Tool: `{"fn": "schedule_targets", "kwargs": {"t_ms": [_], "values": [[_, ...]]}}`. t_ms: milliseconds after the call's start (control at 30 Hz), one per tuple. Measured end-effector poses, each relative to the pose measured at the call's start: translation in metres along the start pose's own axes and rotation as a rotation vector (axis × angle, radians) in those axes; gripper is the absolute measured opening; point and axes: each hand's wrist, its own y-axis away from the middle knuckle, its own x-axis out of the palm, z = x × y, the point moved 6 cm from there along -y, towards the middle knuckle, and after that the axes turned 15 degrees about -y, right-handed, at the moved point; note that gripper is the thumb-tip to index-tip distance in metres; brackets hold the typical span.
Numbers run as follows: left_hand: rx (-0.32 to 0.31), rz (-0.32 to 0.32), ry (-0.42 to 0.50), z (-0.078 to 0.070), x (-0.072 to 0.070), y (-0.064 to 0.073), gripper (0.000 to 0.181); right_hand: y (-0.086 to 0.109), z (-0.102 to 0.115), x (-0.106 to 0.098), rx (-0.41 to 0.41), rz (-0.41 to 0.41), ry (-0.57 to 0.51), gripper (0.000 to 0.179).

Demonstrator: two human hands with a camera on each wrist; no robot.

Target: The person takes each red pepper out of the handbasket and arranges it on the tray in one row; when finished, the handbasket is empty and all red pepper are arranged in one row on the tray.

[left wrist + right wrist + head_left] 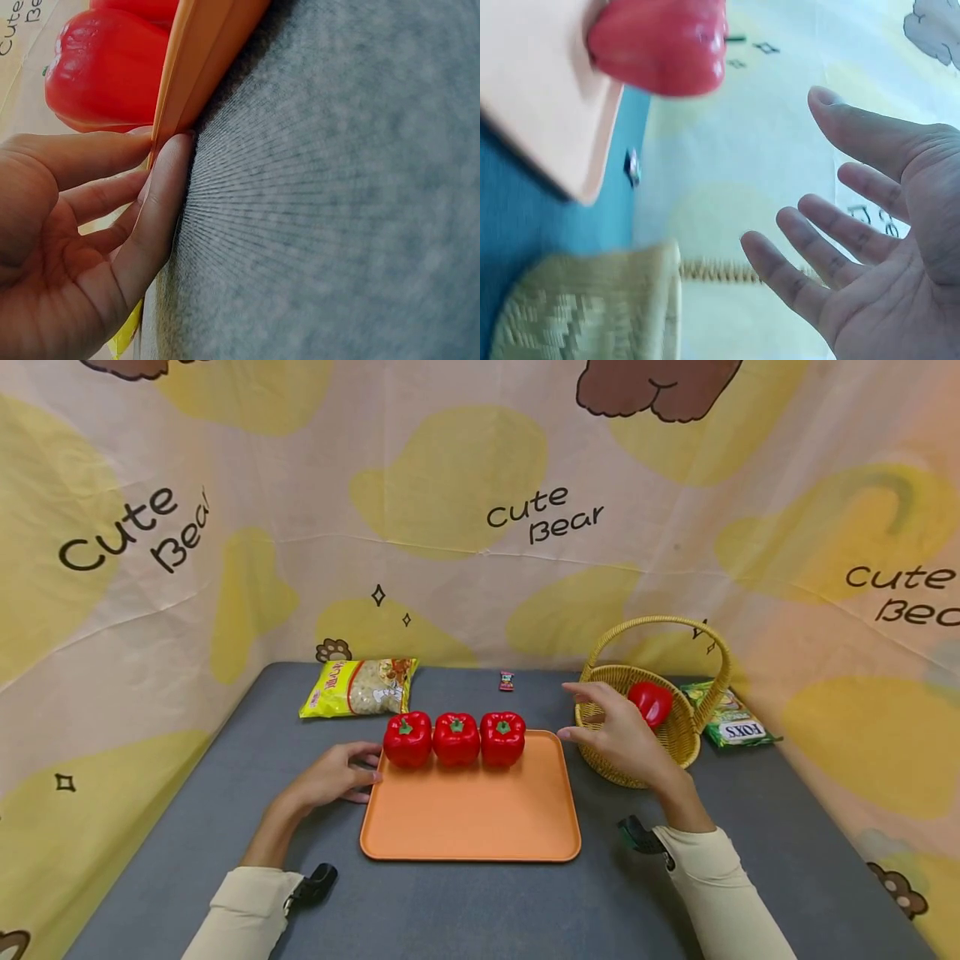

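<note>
An orange tray (472, 818) lies on the grey table, and my left hand (336, 777) pinches its left rim between thumb and fingers. Along the tray's far edge stand three red bell peppers in a row: the left (407, 745), the middle (457, 743) and the right (503, 743), green stems up. My right hand (626, 731) hovers in front of the yellow woven basket (678, 760), fingers spread and holding nothing. Another red bell pepper (651, 703) sits inside that basket, partly covered by the hand. In the right wrist view, the palm (900, 300) is bare.
A yellow bag (360, 687) with a clear window lies behind the tray on the left. At the back middle is a small wrapped candy (507, 681). A green packet (738, 722) lies right of the basket, whose tall handle (660, 620) arches upward. A printed cloth surrounds the table.
</note>
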Motion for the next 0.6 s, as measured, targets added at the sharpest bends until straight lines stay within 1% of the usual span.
{"fn": "schedule_targets", "kwargs": {"t_ms": [133,267,367,467,600], "values": [[-0.009,-0.005,-0.002,0.001,-0.001,0.0,0.064,0.005,-0.006,-0.021,0.002,-0.016,0.018,0.069],[-0.01,-0.007,-0.006,0.001,-0.001,0.001,0.064,0.007,-0.012,-0.043,0.012,-0.037,0.058,0.066],[-0.006,-0.008,-0.013,0.001,-0.001,0.002,0.064,0.006,-0.018,-0.059,0.05,-0.049,0.077,0.066],[-0.004,-0.005,-0.005,0.0,-0.001,0.002,0.064,0.005,-0.024,-0.075,0.108,-0.052,0.076,0.068],[-0.003,0.0,0.004,-0.002,0.0,0.002,0.064,0.002,-0.035,-0.091,0.165,-0.039,0.053,0.071]]}}
